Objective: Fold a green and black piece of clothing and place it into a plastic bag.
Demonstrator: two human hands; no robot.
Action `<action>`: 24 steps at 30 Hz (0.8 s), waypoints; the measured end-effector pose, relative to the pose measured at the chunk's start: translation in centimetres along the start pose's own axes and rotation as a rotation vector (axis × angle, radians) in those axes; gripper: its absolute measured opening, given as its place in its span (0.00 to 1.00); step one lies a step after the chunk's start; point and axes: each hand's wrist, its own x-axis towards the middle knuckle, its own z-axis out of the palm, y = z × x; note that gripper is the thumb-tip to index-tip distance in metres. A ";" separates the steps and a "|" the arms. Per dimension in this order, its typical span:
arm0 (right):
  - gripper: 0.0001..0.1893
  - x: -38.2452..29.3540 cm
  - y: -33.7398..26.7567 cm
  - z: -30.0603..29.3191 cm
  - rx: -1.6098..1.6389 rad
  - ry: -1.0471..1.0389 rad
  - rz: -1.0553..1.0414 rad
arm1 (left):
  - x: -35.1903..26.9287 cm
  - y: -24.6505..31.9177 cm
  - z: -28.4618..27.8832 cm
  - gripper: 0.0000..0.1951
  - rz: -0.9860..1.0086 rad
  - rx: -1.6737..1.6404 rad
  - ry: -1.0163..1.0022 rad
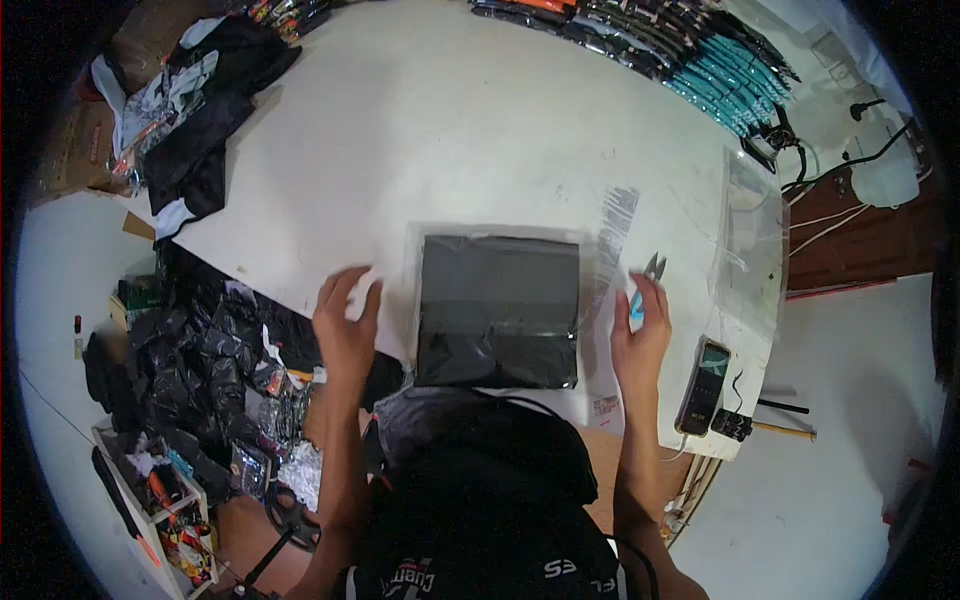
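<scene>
A folded black item in a clear plastic bag (498, 300) lies flat on the white table (480, 135), right before me. My left hand (347, 311) is to the left of the bag, apart from it, fingers spread and holding nothing. On the other side, my right hand (643, 326) has its thumb and fingers apart. Small snips with a blue handle (637, 306) show between and beyond these fingers; they look to lie on the table, and whether a finger touches them is unclear. A clear strip with dark printing (617, 217) lies between the bag and my right hand.
A smartphone (703, 386) and a small black device (731, 425) lie at the right corner. Clear plastic sheets (750, 247) cover the right edge. Packaged goods (720, 82) are stacked at the far right, dark garments (199, 127) far left. Black plastic bags (202, 360) pile up left.
</scene>
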 end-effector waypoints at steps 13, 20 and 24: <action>0.33 -1.6 -4.9 8.2 -0.329 -0.419 -0.389 | -2.4 3.4 8.8 0.24 0.438 0.330 -0.219; 0.31 7.3 -3.0 12.8 -0.308 -0.213 -0.458 | 6.4 3.5 14.2 0.24 0.489 0.331 -0.135; 0.31 10.1 -2.6 14.2 -0.401 -0.194 -0.459 | 9.0 4.2 15.9 0.25 0.502 0.378 -0.089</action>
